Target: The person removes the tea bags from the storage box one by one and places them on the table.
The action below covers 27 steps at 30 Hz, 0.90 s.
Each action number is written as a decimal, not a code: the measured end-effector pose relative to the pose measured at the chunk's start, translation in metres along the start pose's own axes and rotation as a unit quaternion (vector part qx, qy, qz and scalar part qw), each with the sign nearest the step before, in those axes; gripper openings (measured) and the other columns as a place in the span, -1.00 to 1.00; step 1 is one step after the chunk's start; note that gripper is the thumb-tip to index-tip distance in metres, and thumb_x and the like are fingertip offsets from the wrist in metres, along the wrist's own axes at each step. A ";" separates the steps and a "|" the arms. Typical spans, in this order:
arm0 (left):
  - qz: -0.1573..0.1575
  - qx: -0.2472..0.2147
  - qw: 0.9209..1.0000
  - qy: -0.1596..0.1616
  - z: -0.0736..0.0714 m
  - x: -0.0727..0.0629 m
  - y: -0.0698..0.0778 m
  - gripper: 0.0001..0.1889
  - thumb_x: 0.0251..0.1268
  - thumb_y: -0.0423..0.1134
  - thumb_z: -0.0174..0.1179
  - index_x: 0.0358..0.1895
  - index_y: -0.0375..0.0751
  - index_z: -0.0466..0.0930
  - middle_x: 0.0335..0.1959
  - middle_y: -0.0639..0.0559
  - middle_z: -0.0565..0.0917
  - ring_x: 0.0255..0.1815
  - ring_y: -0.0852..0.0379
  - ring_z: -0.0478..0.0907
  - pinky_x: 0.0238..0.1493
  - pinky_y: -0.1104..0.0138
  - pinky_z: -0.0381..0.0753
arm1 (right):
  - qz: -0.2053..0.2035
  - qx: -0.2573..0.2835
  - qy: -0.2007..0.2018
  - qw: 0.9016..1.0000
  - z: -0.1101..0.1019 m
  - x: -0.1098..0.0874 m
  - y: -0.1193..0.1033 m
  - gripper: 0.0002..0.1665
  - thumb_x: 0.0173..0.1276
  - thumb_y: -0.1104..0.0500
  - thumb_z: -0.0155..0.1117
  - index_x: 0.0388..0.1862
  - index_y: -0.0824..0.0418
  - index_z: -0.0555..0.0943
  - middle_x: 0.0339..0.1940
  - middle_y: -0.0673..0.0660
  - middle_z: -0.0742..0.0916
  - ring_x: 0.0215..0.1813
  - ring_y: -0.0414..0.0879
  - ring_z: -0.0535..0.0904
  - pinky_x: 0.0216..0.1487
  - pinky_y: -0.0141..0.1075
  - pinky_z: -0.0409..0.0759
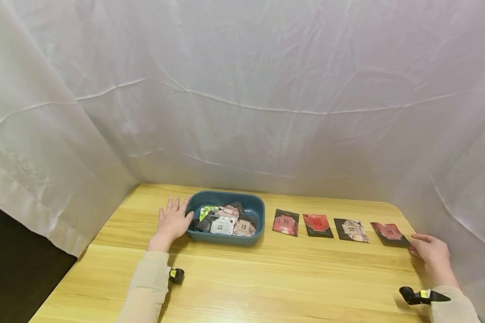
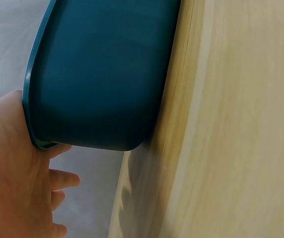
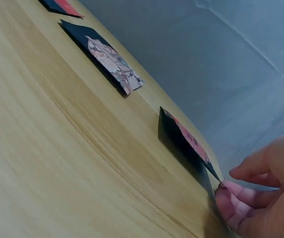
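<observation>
I have the left hand (image 1: 174,222) at the left end of a blue bin (image 1: 226,238), fingers spread and straight, touching its rim; the bin stands by the far edge of the desk (image 1: 266,278), with jumbled packets (image 1: 223,225) inside; well apart from it, the right hand (image 1: 431,249) pinches the corner of a red-and-black packet (image 1: 390,233) by the desk's right edge, near the far right corner; I cannot tell how much of it touches the desk; three other packets (image 1: 317,224) lie spaced in a row between it and the bin.
</observation>
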<state>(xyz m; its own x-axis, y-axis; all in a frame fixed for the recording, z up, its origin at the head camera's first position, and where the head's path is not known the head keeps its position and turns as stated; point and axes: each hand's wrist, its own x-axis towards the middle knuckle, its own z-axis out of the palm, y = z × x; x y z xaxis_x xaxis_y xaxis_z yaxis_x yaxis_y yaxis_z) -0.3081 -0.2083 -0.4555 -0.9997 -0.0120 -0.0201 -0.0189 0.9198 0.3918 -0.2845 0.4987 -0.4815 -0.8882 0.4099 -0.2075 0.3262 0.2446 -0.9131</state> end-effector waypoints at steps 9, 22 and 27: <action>0.005 0.003 1.000 0.005 0.001 0.001 -0.002 -0.33 0.52 0.03 -0.18 0.59 0.00 -0.12 0.58 -0.35 -0.08 0.61 -0.31 -0.38 0.46 -0.36 -0.34 | -0.017 -0.142 0.018 0.990 0.000 -0.008 -0.004 -0.36 0.37 0.20 0.10 0.29 0.61 0.31 -0.59 -0.19 0.65 -0.55 -0.42 0.57 -0.46 -0.44 0.63; 0.003 0.000 1.000 0.002 0.001 0.001 -0.002 -0.33 0.53 0.04 -0.19 0.59 0.02 -0.13 0.58 -0.34 -0.10 0.61 -0.30 -0.39 0.46 -0.35 -0.36 | -0.124 -0.267 0.008 0.956 0.024 -0.030 -0.033 -0.33 0.48 -0.04 0.02 0.29 0.49 0.39 0.20 0.58 0.53 -0.44 -0.34 0.58 -0.41 -0.46 0.49; 0.004 -0.006 1.000 0.000 -0.001 0.000 0.000 -0.33 0.53 0.03 -0.19 0.59 0.02 -0.14 0.59 -0.33 -0.11 0.61 -0.29 -0.42 0.46 -0.35 -0.40 | -0.151 -0.231 -0.008 0.961 0.045 -0.038 -0.041 -0.32 0.48 -0.07 0.03 0.29 0.46 0.41 0.16 0.54 0.58 -0.43 -0.56 0.46 -0.38 -0.51 0.43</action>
<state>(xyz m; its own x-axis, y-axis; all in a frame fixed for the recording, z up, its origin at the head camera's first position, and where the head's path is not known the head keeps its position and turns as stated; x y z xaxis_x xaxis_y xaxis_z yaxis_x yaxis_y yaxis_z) -0.3082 -0.2091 -0.4548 -0.9999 -0.0041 -0.0162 -0.0103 0.9154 0.4025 -0.2784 0.4338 -0.4518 -0.9687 0.2460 0.0332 0.1586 0.7163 -0.6795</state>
